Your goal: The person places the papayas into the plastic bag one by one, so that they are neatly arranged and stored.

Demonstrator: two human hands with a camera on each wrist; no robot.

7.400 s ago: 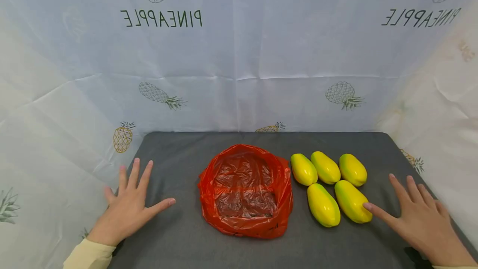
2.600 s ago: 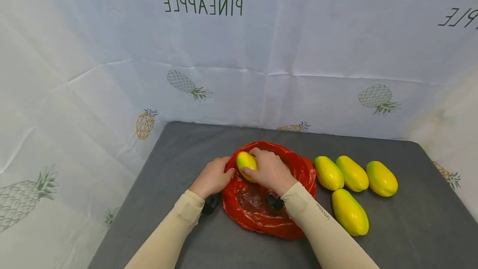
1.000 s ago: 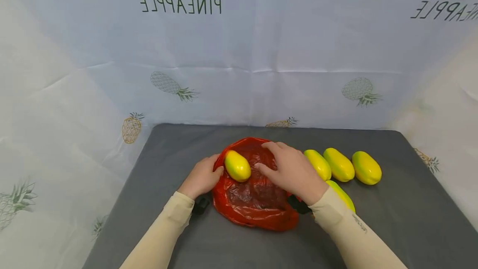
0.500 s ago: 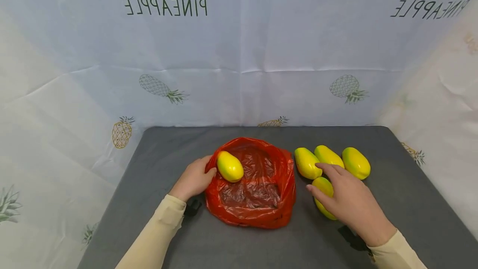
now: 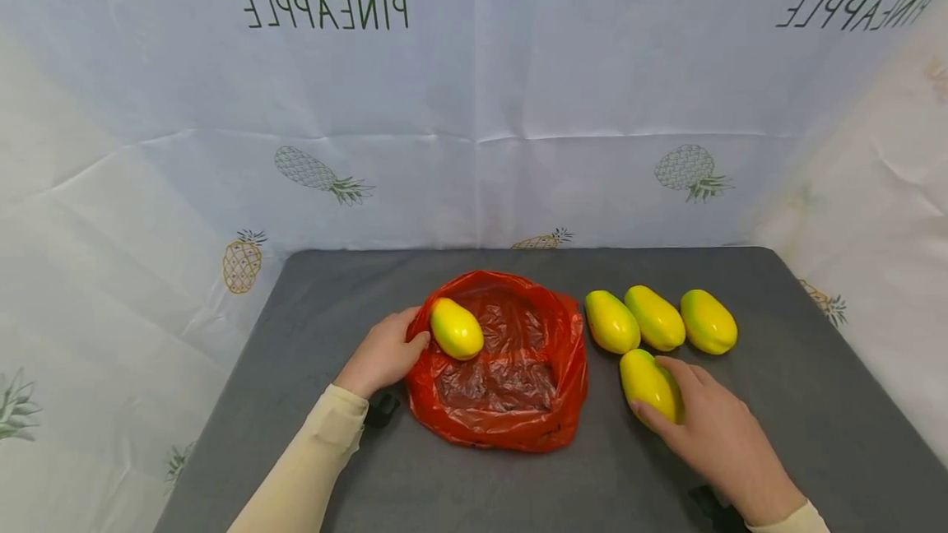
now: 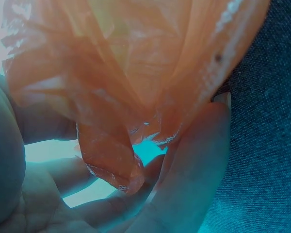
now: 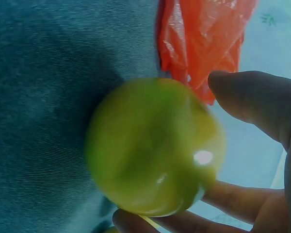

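Observation:
At the left rim of a red plastic bag (image 5: 496,426), my left hand (image 5: 381,356) pinches the thin film; in the left wrist view the crumpled bag (image 6: 150,73) bunches between thumb and fingers. One glossy yellow-green mango (image 5: 456,329) lies inside the wide-mouthed bag, against its left wall. On the right, my right hand (image 5: 714,434) wraps round another mango (image 5: 646,385), thumb on its near side and fingers along its far side. The right wrist view has this mango (image 7: 150,145) end-on, with the thumb (image 7: 252,99) at its edge and fingertips partly hidden behind it.
Behind the right hand, three more mangoes lie in a row: a left one (image 5: 611,322), a middle one (image 5: 655,317) and a right one (image 5: 708,322). Dark grey cloth covers the table (image 5: 355,286). A pineapple-printed white curtain (image 5: 474,89) encloses the back and sides.
My right hand let go of a mango in the bag, moved right, and took hold of the nearest mango of the group. My left hand stays at the bag's rim.

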